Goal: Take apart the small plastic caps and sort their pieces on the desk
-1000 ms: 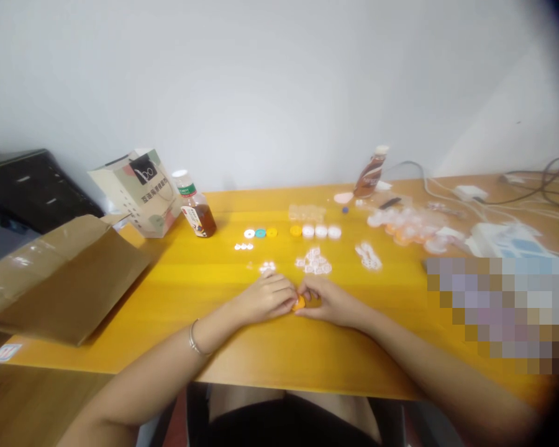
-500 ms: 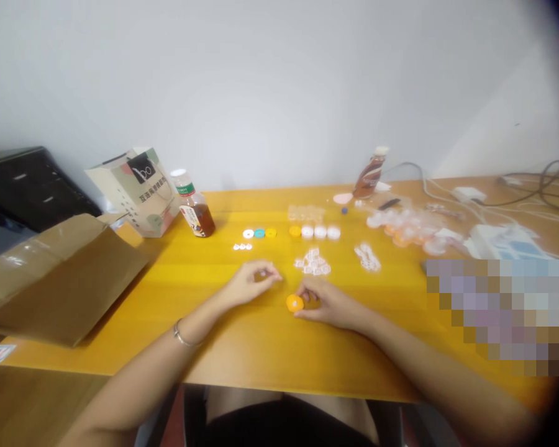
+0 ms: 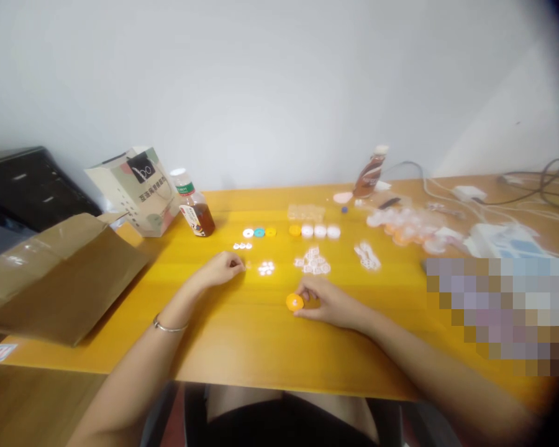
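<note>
My right hand (image 3: pixel 319 301) grips an orange disc (image 3: pixel 295 302) at the table's middle, thumb and fingers on its right edge. My left hand (image 3: pixel 223 268) is closed in a pinch beside a small pile of white pieces (image 3: pixel 266 268); whatever its fingertips hold is too small to name. Just behind it lie small white discs (image 3: pixel 242 246) in a row. Farther back are a white disc (image 3: pixel 248 233), a teal disc (image 3: pixel 259 233) and a yellow disc (image 3: pixel 271 232). Right of them, an orange disc (image 3: pixel 295 230) adjoins white discs (image 3: pixel 320 231). White printed pieces (image 3: pixel 313 261) lie behind my right hand.
An open cardboard box (image 3: pixel 60 279), a paper bag (image 3: pixel 142 192) and a drink bottle (image 3: pixel 195 208) stand left. Clear pieces (image 3: pixel 306 213) and another bottle (image 3: pixel 369 174) are at the back. White strips (image 3: pixel 367 256), bagged discs (image 3: pixel 405 226) and cables (image 3: pixel 540 186) lie right.
My left hand has moved left and its fingers have closed, uncovering the small pile of white pieces. My right hand stays in place with the orange disc.
</note>
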`<state>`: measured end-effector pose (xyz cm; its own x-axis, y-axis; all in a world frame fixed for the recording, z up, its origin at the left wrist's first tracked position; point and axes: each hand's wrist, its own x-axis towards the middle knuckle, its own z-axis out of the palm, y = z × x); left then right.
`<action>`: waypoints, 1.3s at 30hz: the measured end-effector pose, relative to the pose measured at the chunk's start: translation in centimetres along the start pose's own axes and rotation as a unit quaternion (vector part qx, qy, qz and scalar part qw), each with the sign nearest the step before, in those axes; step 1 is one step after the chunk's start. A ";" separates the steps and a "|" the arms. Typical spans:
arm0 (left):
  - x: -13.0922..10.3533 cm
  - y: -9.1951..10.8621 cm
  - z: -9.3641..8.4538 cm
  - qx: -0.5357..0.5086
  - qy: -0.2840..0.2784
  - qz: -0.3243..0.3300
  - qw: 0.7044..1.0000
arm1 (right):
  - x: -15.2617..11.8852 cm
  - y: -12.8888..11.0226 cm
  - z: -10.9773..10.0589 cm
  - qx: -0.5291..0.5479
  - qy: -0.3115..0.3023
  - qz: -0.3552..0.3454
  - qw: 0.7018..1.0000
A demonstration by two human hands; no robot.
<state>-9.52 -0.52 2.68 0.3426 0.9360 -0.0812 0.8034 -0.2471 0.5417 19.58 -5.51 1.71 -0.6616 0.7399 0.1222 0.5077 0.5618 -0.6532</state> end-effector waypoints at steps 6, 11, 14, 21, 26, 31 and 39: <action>0.0 0.4 0.3 0.053 0.033 -0.028 0.998 | 0.0 0.0 0.0 0.007 -0.001 0.001 1.000; -0.3 0.7 -0.1 0.038 0.039 -0.018 0.998 | 0.0 -0.2 -0.2 0.050 -0.003 0.025 0.998; -0.4 1.7 0.3 0.033 0.095 0.018 0.995 | 0.1 -0.2 -0.3 0.112 -0.003 0.051 0.992; -1.4 5.9 3.6 0.079 0.151 0.335 0.927 | 0.7 -0.5 0.0 0.180 0.072 0.078 0.978; -1.9 6.8 4.6 0.138 0.151 0.432 0.878 | 0.7 -0.7 0.3 0.170 0.098 0.025 0.980; -1.6 5.8 3.7 0.138 0.178 0.432 0.873 | 0.7 0.1 0.7 0.208 0.097 0.028 0.973; 1.6 -1.0 -0.7 0.093 0.324 0.199 0.920 | 0.4 0.4 0.6 0.104 0.067 0.003 0.992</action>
<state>-10.16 1.45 2.61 0.3136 0.7005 0.6411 0.7671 -0.5848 0.2637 19.21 -5.18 1.02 -0.5717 0.7939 0.2070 0.3783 0.4790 -0.7921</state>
